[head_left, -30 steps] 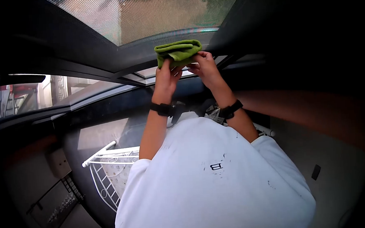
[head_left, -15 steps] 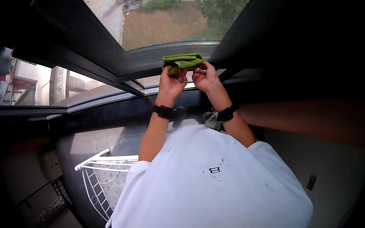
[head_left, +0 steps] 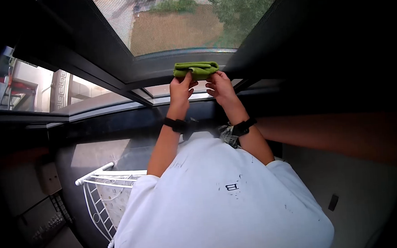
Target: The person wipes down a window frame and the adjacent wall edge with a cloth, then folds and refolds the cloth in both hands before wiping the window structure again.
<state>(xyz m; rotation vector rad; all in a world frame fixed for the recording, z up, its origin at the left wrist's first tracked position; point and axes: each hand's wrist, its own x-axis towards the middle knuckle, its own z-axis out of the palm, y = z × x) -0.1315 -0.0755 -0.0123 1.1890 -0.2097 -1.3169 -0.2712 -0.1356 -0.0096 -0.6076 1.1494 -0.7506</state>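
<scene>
A folded green cloth is held up between my two hands, in front of the dark window frame under the mesh screen. My left hand grips its left end, with the thumb pressed on the near side. At the right end, my right hand pinches the cloth's lower corner, its other fingers curled below. Each wrist wears a black band. The far side of the cloth and the fingertips behind it are hidden.
A mesh-screened window is ahead, with another glass pane at the left. A white metal rack stands at lower left. A small dark object shows on the pale surface at lower right.
The cloth looks flatter and more neatly folded. My left thumb has moved onto its near face, and my right hand has shifted slightly left with it. The view has moved a little.
</scene>
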